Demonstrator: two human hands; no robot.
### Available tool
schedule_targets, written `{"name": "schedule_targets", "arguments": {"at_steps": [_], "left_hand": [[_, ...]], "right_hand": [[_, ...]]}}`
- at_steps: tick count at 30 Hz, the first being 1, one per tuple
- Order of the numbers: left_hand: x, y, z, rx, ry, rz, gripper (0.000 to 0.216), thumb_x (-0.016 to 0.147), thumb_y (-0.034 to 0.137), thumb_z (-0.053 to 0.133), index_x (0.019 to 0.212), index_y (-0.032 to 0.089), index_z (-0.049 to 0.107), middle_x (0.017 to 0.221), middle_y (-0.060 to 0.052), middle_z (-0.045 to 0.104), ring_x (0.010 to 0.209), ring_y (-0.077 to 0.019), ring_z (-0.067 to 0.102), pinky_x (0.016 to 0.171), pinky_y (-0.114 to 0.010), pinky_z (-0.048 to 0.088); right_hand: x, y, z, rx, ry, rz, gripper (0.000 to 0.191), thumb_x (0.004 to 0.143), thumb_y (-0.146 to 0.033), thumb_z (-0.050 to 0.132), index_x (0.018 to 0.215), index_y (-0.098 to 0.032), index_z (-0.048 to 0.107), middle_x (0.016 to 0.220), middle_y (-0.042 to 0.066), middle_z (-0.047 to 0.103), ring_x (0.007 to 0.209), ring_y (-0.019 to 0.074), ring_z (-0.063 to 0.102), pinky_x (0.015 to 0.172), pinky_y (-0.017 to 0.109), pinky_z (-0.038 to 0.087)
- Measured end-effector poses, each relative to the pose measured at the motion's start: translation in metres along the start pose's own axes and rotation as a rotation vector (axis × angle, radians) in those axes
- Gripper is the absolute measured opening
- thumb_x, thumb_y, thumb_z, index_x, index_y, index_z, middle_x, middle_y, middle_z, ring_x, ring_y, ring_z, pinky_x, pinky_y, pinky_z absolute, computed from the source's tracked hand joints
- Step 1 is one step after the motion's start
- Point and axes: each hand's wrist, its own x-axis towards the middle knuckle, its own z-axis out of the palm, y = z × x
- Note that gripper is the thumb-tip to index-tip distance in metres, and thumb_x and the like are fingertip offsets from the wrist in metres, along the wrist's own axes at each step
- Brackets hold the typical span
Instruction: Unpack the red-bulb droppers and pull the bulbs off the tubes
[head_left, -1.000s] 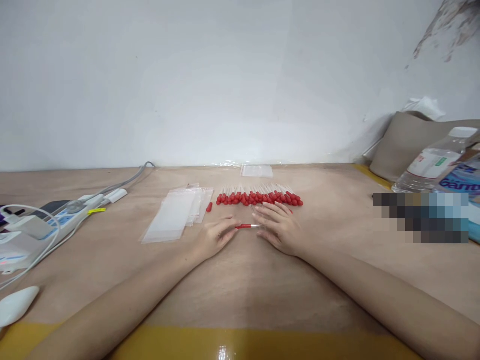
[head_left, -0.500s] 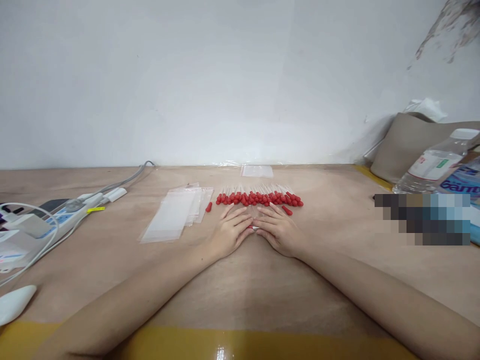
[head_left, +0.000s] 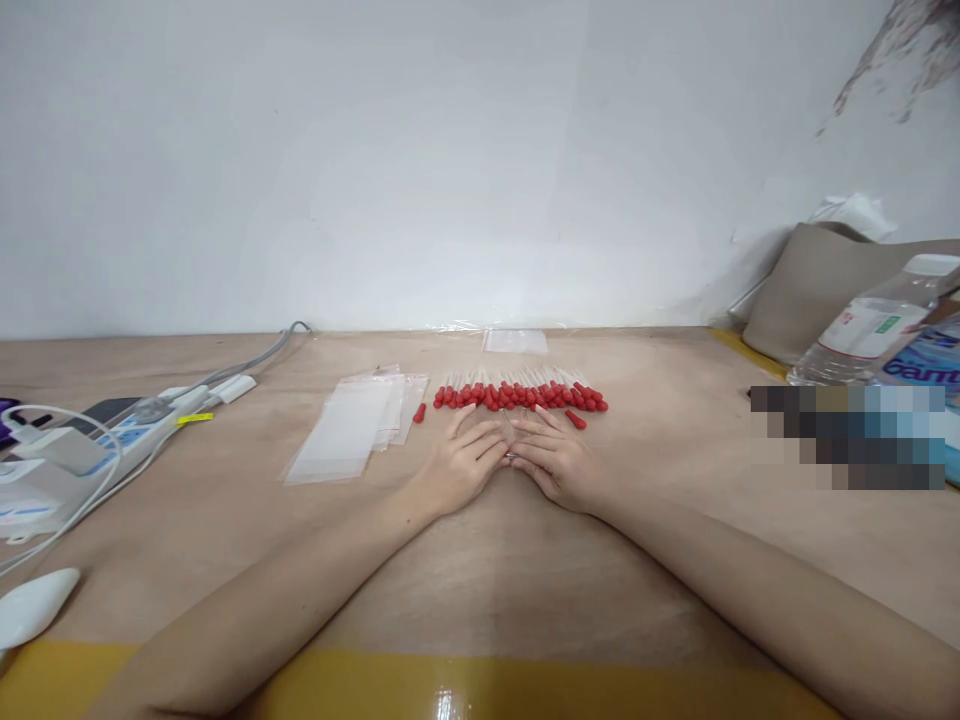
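Observation:
My left hand (head_left: 466, 464) and my right hand (head_left: 556, 464) rest on the table with their fingertips nearly meeting. Between them, the thumbs and fingers pinch a small dropper (head_left: 510, 456); only a sliver of red and shiny tube shows, the rest is covered. Just beyond the fingers lies a row of droppers (head_left: 517, 397) with red rubber bulbs toward me and thin clear tubes pointing to the wall. A single red bulb (head_left: 419, 412) lies left of my left hand, and another red bulb (head_left: 575, 420) sits just past my right fingers.
Clear plastic bags (head_left: 337, 430) lie overlapped at left; another clear bag (head_left: 516, 341) is by the wall. A power strip (head_left: 127, 440) with cables and a white mouse (head_left: 37, 605) stand far left. A water bottle (head_left: 862, 335) and a grey-brown container (head_left: 787, 290) are at right.
My fingers have shifted slightly around the dropper, and less of its red part shows between the hands. The view has moved a little; the other things stay put.

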Motion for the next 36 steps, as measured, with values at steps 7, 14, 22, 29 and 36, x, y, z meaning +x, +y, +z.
{"name": "schedule_targets", "arguments": {"at_steps": [7,14,22,29,36], "left_hand": [[-0.004,0.002,-0.007,0.078,-0.090,0.032,0.020,0.090,0.024,0.040,0.082,0.016,0.056,0.074,-0.002,0.063,0.077,-0.0141,0.057,0.091,-0.037,0.035],[-0.011,0.002,-0.010,0.032,-0.122,0.039,0.018,0.090,0.023,0.041,0.079,0.016,0.054,0.072,-0.001,0.060,0.075,-0.0137,0.056,0.090,-0.036,0.033],[-0.014,0.003,-0.014,-0.047,-0.071,0.058,0.015,0.089,0.021,0.044,0.080,0.015,0.054,0.077,-0.002,0.063,0.085,-0.0132,0.059,0.095,-0.035,0.032],[-0.014,0.002,-0.014,-0.022,0.005,0.050,0.013,0.088,0.021,0.046,0.082,0.015,0.056,0.079,-0.002,0.067,0.089,-0.0132,0.060,0.097,-0.035,0.034],[-0.007,0.006,-0.010,0.037,0.011,0.068,0.023,0.088,0.025,0.046,0.106,0.012,0.053,0.108,-0.009,0.062,0.110,-0.0198,0.052,0.103,-0.044,0.031]], "right_hand": [[-0.001,0.000,-0.002,0.023,0.067,-0.130,0.017,0.085,-0.015,0.045,0.093,-0.016,0.060,0.091,0.006,0.067,0.114,0.0183,0.048,0.105,0.046,0.030],[-0.002,-0.006,-0.006,-0.047,0.033,-0.216,0.017,0.085,-0.014,0.045,0.094,-0.013,0.059,0.088,0.008,0.067,0.106,0.0186,0.055,0.100,0.037,0.041],[-0.004,-0.009,-0.007,-0.137,0.080,-0.273,0.015,0.084,-0.016,0.048,0.091,-0.012,0.060,0.089,0.008,0.067,0.099,0.0171,0.059,0.096,0.033,0.046],[-0.005,-0.003,-0.007,-0.157,0.126,-0.311,0.018,0.082,-0.011,0.050,0.098,-0.010,0.059,0.097,0.011,0.066,0.106,0.0194,0.055,0.098,0.037,0.044],[-0.004,-0.001,0.003,-0.065,0.141,-0.247,0.025,0.083,-0.013,0.049,0.106,-0.009,0.056,0.102,0.013,0.065,0.108,0.0197,0.053,0.098,0.039,0.043]]}}
